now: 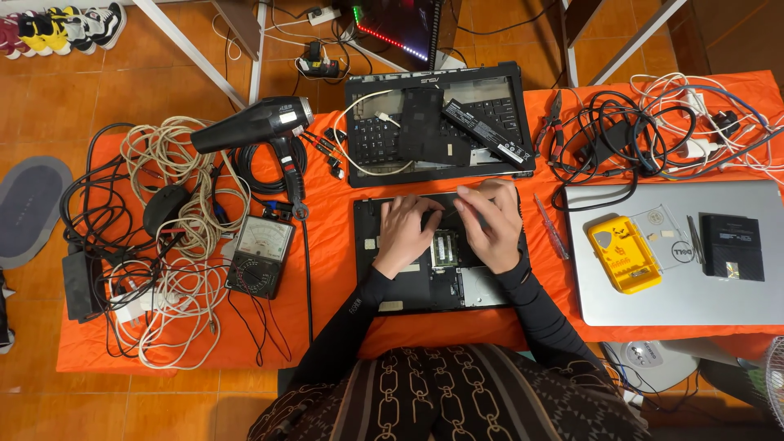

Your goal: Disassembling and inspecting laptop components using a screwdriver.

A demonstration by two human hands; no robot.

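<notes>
Right hand pinching, seemingly, screwdriver

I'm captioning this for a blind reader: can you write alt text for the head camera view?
Seen from above, a person's left hand and right hand work on an opened black laptop base on an orange cloth, the right hand holding a thin tool. Around it lie a black hair dryer, an analog multimeter, tangled cables and a closed silver laptop.
</notes>
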